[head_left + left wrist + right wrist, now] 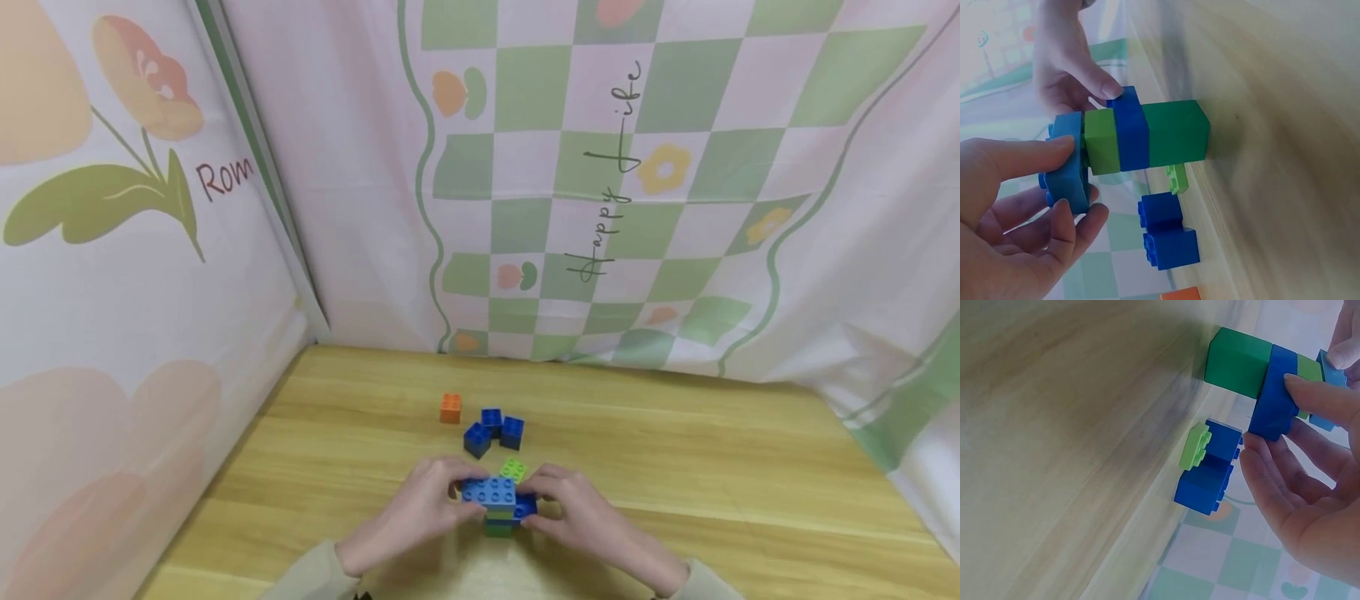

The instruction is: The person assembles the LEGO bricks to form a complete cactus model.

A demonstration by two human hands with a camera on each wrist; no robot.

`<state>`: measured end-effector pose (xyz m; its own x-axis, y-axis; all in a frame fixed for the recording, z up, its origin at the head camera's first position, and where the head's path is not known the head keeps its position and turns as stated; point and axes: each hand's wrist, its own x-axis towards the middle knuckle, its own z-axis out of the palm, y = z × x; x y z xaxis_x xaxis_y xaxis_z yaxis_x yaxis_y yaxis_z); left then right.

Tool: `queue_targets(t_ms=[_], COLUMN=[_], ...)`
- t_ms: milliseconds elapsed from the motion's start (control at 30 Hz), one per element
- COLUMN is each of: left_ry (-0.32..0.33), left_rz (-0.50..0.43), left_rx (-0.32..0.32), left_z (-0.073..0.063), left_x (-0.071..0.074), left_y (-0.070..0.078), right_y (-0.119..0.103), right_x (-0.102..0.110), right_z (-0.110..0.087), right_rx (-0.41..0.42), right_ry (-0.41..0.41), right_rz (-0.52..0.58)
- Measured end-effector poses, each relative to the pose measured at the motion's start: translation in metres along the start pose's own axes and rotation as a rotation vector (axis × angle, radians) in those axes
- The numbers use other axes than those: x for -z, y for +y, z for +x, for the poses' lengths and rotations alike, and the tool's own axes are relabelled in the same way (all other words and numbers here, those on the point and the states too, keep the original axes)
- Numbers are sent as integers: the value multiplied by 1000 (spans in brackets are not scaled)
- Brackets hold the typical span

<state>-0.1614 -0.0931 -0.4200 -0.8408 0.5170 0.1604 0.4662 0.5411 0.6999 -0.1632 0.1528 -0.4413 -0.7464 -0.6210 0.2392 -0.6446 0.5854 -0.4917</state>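
A small stack of toy building bricks stands on the table in front of me. Its lowest block is dark green [1179, 133]; above come a dark blue brick [1130, 129] and a lime green brick [1102, 141]. My left hand [422, 507] pinches a lighter blue brick [489, 493] at the top, which juts out to the left. Whether this brick is pressed fully onto the lime one I cannot tell. With thumb and fingers, my right hand [583, 510] grips the dark blue brick's end, which sticks out to the right.
Just behind the stack lies a loose light green brick [513, 470]. Farther back are three dark blue bricks [477, 440] close together and an orange brick [450, 408]. A patterned curtain [525, 167] hangs along the back edge of the wooden table [337, 417].
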Motion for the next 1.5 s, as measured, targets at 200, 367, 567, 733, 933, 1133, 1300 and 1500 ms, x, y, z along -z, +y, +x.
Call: queue_targets(t_ms=[200,367,567,733,933,1133,1300,1500], left_ry=[0,-5,-6,-17,-33,-45,-53,-52], left_rz=[13,14,-2,26,84,188,263,268], left_rx=[6,4,-19,-12,4,6,-11,-20], left_z=[-1,-1,-2,-2,-1,-1,-1,-2], left_x=[0,-1,-2,-3,-2,-2,-2,-2], left_y=[-2,-2,-4,-4,1,8,14,14], right_y=[0,1,1,0,-2,-1,-1,-1], right_x=[-1,0,0,-2,-3,-3,-4,-4], right_z=[1,1,1,0,0,0,0,0], right_rx=[-16,0,13,8,7,1,3,-28], right_ry=[-10,1,8,19,16,29,34,8], right_rz=[5,12,27,16,15,9,3,17])
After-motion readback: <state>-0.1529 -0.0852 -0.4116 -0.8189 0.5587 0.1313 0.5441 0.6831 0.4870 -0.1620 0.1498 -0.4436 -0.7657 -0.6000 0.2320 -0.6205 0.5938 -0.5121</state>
